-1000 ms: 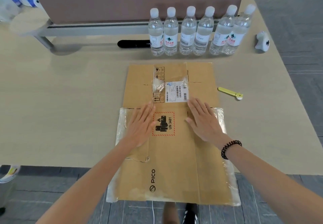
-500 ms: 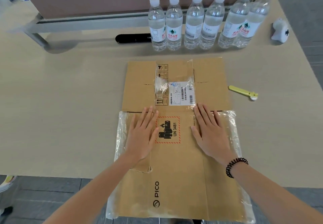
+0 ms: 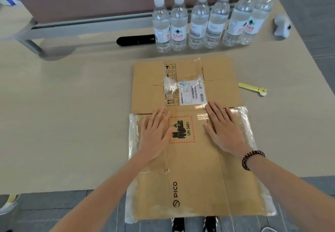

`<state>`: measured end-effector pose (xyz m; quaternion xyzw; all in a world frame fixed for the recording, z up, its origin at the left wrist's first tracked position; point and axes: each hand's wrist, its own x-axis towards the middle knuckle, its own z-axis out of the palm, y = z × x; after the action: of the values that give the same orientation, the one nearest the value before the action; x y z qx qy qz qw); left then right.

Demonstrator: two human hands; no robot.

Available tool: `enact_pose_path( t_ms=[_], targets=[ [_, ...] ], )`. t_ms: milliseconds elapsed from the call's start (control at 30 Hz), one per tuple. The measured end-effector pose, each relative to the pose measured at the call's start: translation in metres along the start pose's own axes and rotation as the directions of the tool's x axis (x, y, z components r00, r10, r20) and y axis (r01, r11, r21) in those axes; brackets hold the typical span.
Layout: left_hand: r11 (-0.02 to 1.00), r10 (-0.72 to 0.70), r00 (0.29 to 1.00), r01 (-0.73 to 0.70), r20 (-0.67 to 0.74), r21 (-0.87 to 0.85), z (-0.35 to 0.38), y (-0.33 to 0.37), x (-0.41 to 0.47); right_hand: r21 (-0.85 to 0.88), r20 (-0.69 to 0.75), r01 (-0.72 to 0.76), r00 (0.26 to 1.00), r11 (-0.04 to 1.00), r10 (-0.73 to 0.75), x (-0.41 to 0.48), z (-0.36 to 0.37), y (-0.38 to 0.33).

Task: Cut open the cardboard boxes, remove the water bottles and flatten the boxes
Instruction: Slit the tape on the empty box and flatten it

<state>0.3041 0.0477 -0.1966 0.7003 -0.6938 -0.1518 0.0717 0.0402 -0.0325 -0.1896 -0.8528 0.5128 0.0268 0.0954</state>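
Beige table (image 3: 72,123) — grey floor (image 3: 54,210) (tiled)

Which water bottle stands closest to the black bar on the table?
The leftmost bottle in the row; the black bar ends right beside its base, while the others stand farther right.

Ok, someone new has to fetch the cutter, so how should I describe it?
Start at the flattened cardboard box on the beige table. Off its right edge, not touching it, lies the cutter. It is the only yellow thing there: slim, with a round pale head, unlike the chunky white object farther back by the water bottles.
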Motion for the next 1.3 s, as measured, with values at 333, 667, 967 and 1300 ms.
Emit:
enact_pose_path(
  t_ms=[333,667,967,1300],
  targets=[
    [0.947,-0.246,0.947,0.189,-0.207,-0.26,-0.041,-0.038,-0.002,0.288,-0.176,-0.223,0.943,0.931,0.281,-0.017,-0.028,0.002],
    [0.64,-0.604,0.797,0.506,0.028,-0.578,-0.055,-0.05,0.006,0.536,-0.028,-0.576,0.718,0.617,0.695,-0.036,-0.034,0.013],
    [0.536,-0.695,0.709,0.623,0.122,-0.57,-0.066,-0.059,0.017,0.635,0.162,-0.68,0.582,0.367,0.797,-0.02,-0.029,0.024],
    [0.424,-0.679,0.688,0.652,0.256,-0.628,-0.073,-0.071,0.019,0.576,0.209,-0.732,0.562,0.364,0.801,-0.012,-0.031,0.028]
  ],
)
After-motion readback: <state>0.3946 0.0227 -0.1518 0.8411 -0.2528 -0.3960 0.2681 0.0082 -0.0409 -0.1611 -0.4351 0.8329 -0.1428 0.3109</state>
